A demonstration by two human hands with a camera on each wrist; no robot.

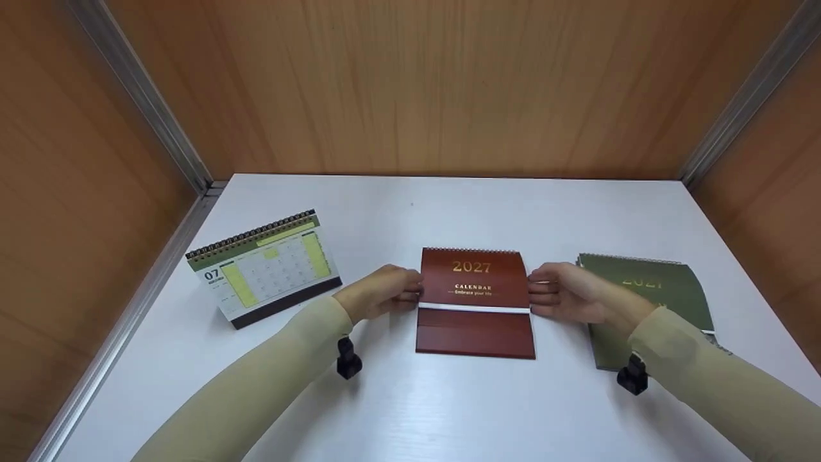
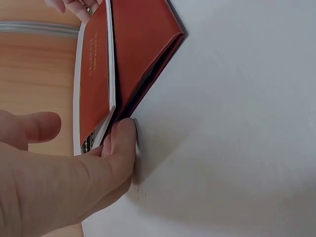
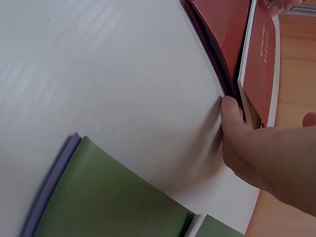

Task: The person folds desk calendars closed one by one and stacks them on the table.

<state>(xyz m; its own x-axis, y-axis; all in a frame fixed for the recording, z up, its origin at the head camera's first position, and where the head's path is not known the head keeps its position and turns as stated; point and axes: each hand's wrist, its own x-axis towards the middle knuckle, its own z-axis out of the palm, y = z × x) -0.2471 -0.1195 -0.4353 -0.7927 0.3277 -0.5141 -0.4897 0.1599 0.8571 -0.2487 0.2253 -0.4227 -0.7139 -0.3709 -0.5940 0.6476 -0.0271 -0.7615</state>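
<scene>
While the red calendar (image 1: 476, 301) lies at the middle of the worktop (image 1: 423, 410), its wire binding away from me, both my hands are at its sides. The fingers of my left hand (image 1: 385, 292) are nearly straight and touch its left edge; the left wrist view shows the thumb well apart from them, so that hand has hold of nothing. My right hand (image 1: 567, 292) reaches to the right edge likewise, fingers extended against it without a grip. Gold letters on the calendar read 2027, and a white line of page edges runs across below them, above a plain red panel. On my left stands a tilted desk calendar (image 1: 272, 269) marked 07, with yellow blocks on its page. Partly behind my right sleeve (image 1: 718, 378) lies a green calendar (image 1: 660, 273), also marked 2027; a purple strip (image 3: 52, 182) shows along its edge.
</scene>
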